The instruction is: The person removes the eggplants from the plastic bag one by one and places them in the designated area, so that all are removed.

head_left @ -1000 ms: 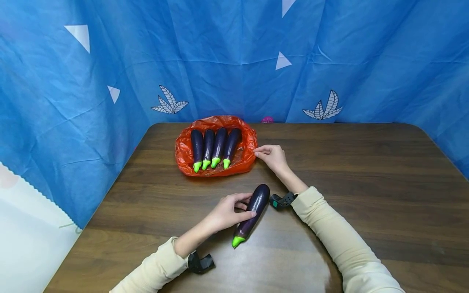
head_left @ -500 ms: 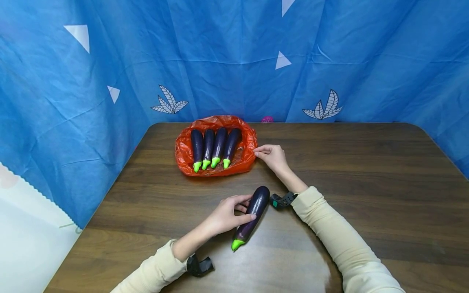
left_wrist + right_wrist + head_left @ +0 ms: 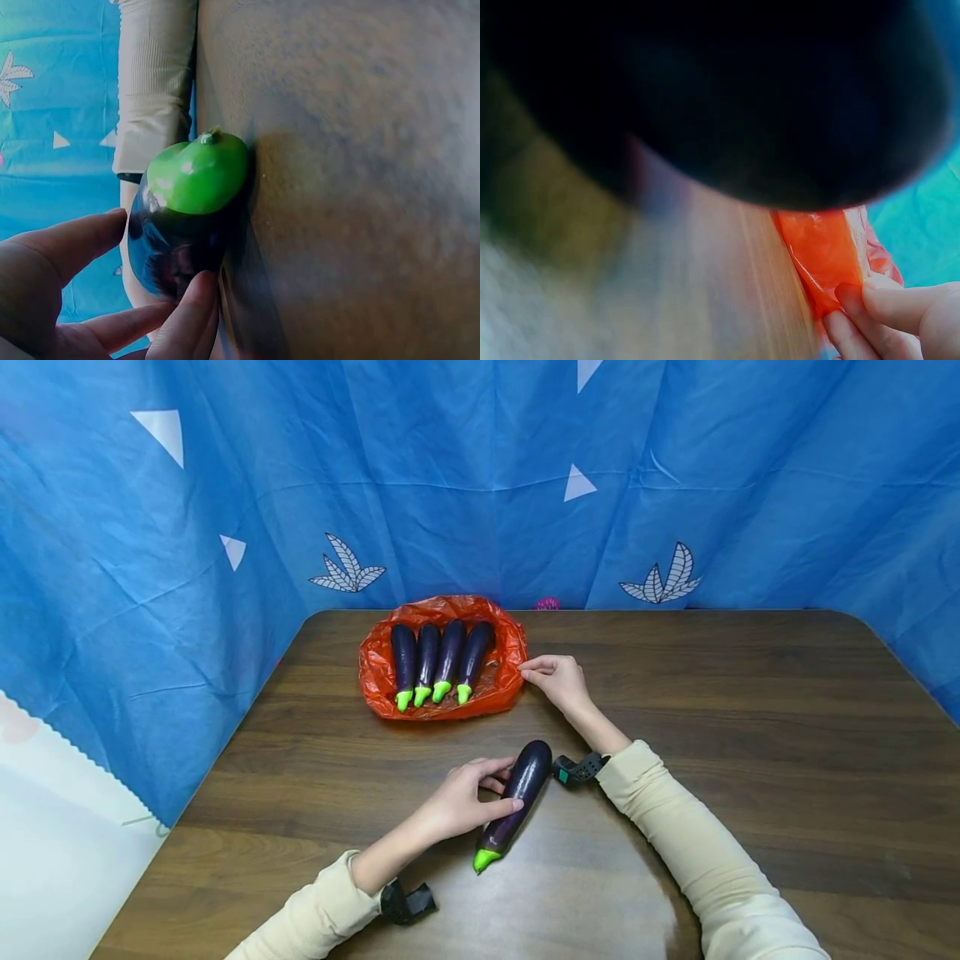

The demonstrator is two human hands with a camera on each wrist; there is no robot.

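By the left hand, its thumb and fingers partly curled, a loose eggplant is held about its middle at lower centre — seemingly for balance. Farther up the frame, the rim of a red bag is pinched by the right hand, fingers drawn together — probably for steadiness. Inside, four eggplants are laid side by side, near the far edge of the counter.
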